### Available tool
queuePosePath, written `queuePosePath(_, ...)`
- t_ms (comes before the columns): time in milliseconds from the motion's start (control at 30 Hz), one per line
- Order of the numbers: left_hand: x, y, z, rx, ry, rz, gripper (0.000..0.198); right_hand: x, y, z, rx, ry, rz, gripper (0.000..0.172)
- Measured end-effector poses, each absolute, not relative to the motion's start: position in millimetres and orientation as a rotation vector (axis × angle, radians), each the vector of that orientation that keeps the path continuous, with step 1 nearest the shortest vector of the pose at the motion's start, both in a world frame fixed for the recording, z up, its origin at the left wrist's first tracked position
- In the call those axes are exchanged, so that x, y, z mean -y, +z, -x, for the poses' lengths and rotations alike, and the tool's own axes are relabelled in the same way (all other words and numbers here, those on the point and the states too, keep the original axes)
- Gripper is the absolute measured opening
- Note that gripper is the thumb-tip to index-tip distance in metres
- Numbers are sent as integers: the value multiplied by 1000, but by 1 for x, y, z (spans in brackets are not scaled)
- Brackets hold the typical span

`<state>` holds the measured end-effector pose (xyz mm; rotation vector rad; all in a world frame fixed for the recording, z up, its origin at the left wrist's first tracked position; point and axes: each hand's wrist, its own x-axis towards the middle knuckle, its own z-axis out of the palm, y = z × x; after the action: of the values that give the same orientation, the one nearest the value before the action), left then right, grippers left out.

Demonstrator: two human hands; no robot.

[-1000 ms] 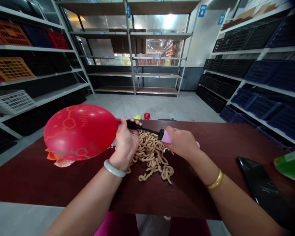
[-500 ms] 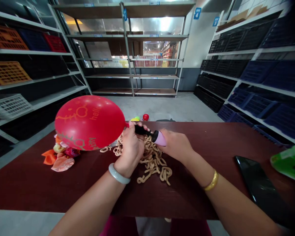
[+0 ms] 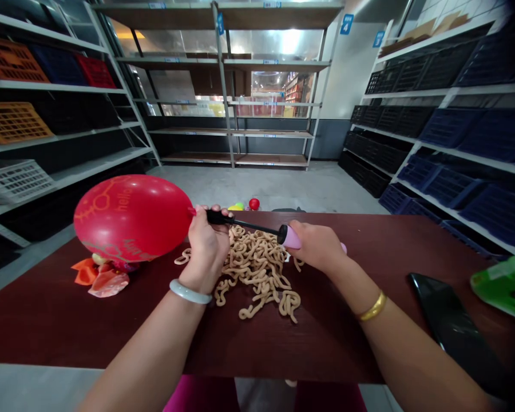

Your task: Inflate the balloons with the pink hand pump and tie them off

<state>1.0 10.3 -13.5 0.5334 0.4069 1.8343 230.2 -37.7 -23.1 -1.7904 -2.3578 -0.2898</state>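
Over the left part of a dark reddish-brown wooden worktop (image 3: 38, 320), in the head view, a glossy red, egg-shaped rubber balloon (image 3: 133, 217) with printed lettering is held up, its neck at the black end of a slim black-and-lilac hand pump (image 3: 257, 226). The left grip (image 3: 208, 237) holds the pump's black front part, just beside that neck; whether it also pinches the neck, I cannot tell. The right grip (image 3: 315, 246) is wrapped about the lilac handle (a bit of it pokes out on the far side), and black rod shows between the two. Below lies a tangled heap of tan, worm-like strands (image 3: 257, 263); crumpled orange and pink pieces (image 3: 107, 280) rest under the balloon. The step in hand looks like inflating, with the rod extended. The next move seems to call for a steady left grip and a straight push of the handle towards it.
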Motion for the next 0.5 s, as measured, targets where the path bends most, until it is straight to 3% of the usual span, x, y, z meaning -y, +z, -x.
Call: queuePosePath(500, 28, -27, -62, -410, 1654, -659, 18, 54, -24, -202, 2281, -187, 1701, 36)
